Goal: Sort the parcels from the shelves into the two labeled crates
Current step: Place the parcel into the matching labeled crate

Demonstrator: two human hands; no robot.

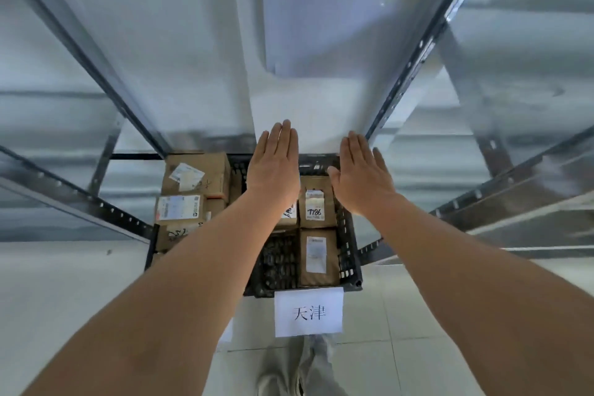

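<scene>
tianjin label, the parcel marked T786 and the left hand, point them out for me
tianjin label (309, 312), head view, centre of the white sheet
parcel marked T786 (316, 202), head view, its top face
left hand (273, 167), head view, back of the hand

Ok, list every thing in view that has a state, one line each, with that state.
Left hand: open, fingers straight, holding nothing.
Right hand: open, fingers straight, holding nothing.
Right crate: partly filled with parcels, bare floor showing at its near left.
Left crate: packed with parcels.
Label: hanging on the right crate's near wall, reads 天津.
T186 parcel: lying flat in the right crate, label up.
Shelves: blurred, contents unclear.
</scene>
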